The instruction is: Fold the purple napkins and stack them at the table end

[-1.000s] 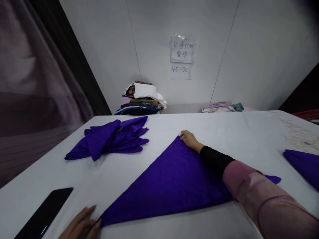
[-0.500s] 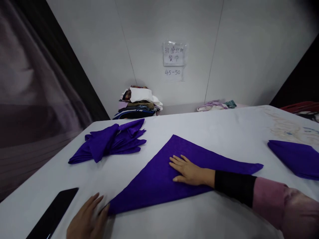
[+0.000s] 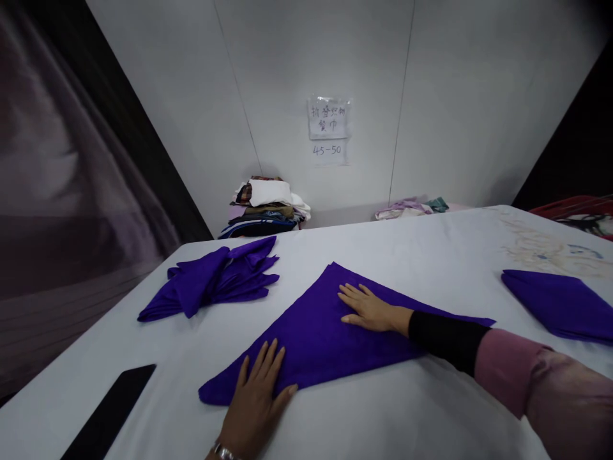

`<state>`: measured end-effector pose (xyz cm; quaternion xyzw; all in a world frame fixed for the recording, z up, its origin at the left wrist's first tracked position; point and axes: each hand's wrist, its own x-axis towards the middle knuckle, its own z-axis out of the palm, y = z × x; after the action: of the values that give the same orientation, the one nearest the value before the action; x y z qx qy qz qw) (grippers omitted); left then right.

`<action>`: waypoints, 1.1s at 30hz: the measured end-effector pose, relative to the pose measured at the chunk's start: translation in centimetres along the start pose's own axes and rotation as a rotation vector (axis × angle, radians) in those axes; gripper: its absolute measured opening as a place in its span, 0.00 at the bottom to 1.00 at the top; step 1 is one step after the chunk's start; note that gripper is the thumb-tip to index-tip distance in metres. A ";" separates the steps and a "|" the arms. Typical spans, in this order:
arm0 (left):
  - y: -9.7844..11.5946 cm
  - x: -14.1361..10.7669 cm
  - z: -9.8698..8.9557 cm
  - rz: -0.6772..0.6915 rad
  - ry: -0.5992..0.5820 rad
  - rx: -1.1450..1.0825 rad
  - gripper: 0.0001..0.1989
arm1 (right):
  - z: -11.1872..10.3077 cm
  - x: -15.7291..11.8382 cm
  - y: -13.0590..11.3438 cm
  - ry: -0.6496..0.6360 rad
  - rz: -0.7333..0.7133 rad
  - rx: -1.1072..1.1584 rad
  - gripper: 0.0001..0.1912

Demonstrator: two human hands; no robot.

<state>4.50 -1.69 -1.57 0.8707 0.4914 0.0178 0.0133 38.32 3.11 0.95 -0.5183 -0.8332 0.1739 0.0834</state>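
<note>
A purple cloth napkin (image 3: 316, 338) lies in front of me as a large triangle, its peak pointing away and its long edge towards me. My left hand (image 3: 256, 396) rests palm down near its left corner, fingers spread over the cloth and thumb along the near edge. Further right, my right hand (image 3: 368, 308) lies flat on the upper middle of the napkin, fingers stretched out to the left. Neither hand grips anything. The right forearm covers part of the triangle's right side.
On the white-covered table (image 3: 407, 402), a bunch of purple napkins (image 3: 211, 281) lies at the back left. A folded purple cloth (image 3: 558, 303) sits on the right, a dark flat slab (image 3: 112, 409) at the front left. Behind are piled clothes (image 3: 268, 207) and a wall sign (image 3: 329, 119).
My left hand has moved from the left corner up and right onto the napkin, flattening out. The right hand has slid slightly up and right on the cloth. The view has shifted a little.
</note>
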 end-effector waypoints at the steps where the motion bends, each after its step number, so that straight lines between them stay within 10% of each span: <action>1: 0.1 -0.3 -0.1 -0.012 0.009 0.001 0.30 | -0.2 0.7 -0.1 0.012 -0.006 -0.004 0.38; 10: 0.3 -1.6 0.2 -0.024 0.006 -0.026 0.33 | 1.3 6.1 1.6 0.067 0.013 -0.015 0.39; 33: 0.6 -2.1 0.5 -0.062 -0.051 -0.018 0.32 | 1.8 6.4 1.9 0.048 -0.020 -0.012 0.39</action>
<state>3.98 -3.80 -2.08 0.8551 0.5173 -0.0006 0.0345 36.46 9.21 -1.69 -0.5145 -0.8371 0.1555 0.1021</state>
